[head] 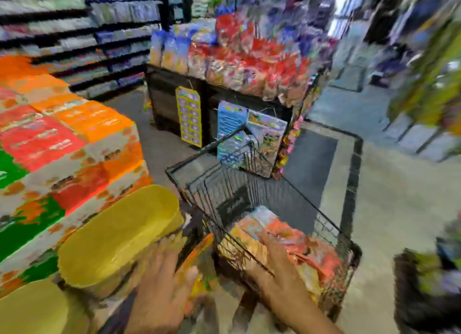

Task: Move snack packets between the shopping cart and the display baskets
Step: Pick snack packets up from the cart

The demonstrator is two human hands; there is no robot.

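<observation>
At the far left, stacked cartons (62, 144) are sitting beside yellow tubs (117, 236). The left hand (162, 281) is pinching an orange packet (199, 266) just left of the shopping cart (249, 184). The right hand (274, 266), fingers spread flat, is reaching onto the snack packets (299, 236) piled in the cart's near end. The display basket (249, 57) is standing farther off.

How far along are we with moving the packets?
Done: can't tell; the frame is blurred. In hand: the right hand reaches into the shopping cart onto the snack packets; the left hand rests by another packet, grip unclear. Left: those packets, presumably bound for the display ahead.
</observation>
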